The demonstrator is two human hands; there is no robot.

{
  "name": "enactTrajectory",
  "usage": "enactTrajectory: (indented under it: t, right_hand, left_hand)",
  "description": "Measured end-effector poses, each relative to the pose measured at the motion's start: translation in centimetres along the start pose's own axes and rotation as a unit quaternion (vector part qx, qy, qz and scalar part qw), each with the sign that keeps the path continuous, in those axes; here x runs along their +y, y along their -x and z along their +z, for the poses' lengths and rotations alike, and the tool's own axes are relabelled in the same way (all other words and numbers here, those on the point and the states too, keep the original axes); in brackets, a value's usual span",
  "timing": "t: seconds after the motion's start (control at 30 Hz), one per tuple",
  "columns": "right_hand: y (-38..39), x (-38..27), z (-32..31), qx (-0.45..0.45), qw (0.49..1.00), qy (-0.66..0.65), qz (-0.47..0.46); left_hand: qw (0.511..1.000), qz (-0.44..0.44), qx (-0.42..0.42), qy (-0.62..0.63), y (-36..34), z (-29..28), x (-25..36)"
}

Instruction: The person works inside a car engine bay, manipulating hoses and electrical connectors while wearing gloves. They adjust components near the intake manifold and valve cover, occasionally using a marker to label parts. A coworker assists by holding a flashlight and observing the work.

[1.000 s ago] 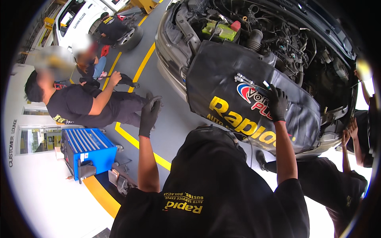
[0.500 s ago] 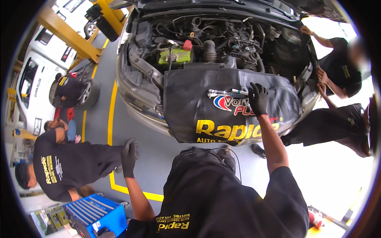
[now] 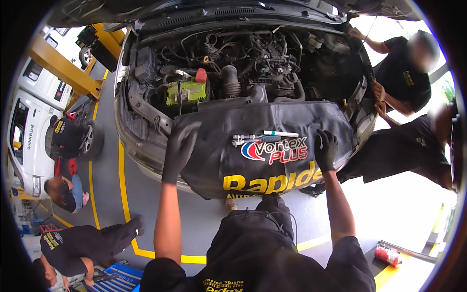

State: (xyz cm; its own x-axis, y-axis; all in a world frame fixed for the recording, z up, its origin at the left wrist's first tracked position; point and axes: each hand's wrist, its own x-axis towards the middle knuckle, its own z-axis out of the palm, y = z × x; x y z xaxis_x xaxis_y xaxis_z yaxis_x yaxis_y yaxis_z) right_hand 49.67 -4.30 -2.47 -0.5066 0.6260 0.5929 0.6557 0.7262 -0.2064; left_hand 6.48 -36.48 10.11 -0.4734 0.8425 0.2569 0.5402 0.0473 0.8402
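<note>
A black fender cover (image 3: 214,160) with coloured lettering drapes over the car's front edge. My left hand (image 3: 180,151), in a dark glove, reaches over its left part, fingers stretched and a little blurred, holding nothing. Near the cover's right side is my right hand (image 3: 326,148), also gloved, with fingers apart and nothing visible in it. Between the hands, a ratchet wrench (image 3: 248,139) with a blue-grey handle lies on the cover; a second metal tool seems to lie against it. Just beyond it rests a white pen-like marker (image 3: 284,134) with a dark end.
The open engine bay (image 3: 253,63) holds a green-topped battery (image 3: 186,92) with a red terminal cap. Two co-workers (image 3: 401,78) stand at the right fender. Another person (image 3: 73,248) bends by a blue tool cart (image 3: 119,278). A red cylinder (image 3: 388,255) lies at lower right.
My left hand has come up from beside the car to the cover. My right hand has drawn away from the marker and tools. The view has shifted; the person at left now bends over the cart.
</note>
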Motion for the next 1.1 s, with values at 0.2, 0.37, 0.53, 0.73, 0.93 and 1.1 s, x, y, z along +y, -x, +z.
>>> enactTrajectory:
  t: [0.2,0.37,0.53,0.73,0.93,1.1]
  right_hand:
    - [-8.2,0.6,5.2,0.013,0.993,-0.116,0.008]
    - [-14.3,0.0,10.3,-0.091,0.959,-0.27,0.008]
    - [-19.3,-3.2,15.7,-0.163,0.932,-0.324,-0.021]
    - [-24.0,-4.5,22.4,-0.295,0.797,-0.496,0.176]
    - [-23.8,-4.8,27.6,-0.287,0.745,-0.583,0.15]
    - [-23.2,-5.7,26.8,-0.277,0.781,-0.549,0.107]
  left_hand:
    - [0.98,0.122,-0.041,-0.154,-21.7,12.9,-4.4]
    - [0.943,0.071,-0.07,-0.316,-30.6,19.6,-8.0]
    - [0.926,0.062,-0.151,-0.339,-32.9,20.9,-11.1]
    - [0.953,-0.078,-0.223,-0.192,-33.7,22.6,-10.5]
    - [0.979,-0.03,-0.153,-0.132,-33.0,24.0,-12.1]
    - [0.988,-0.009,-0.118,-0.104,-32.1,23.9,-13.8]
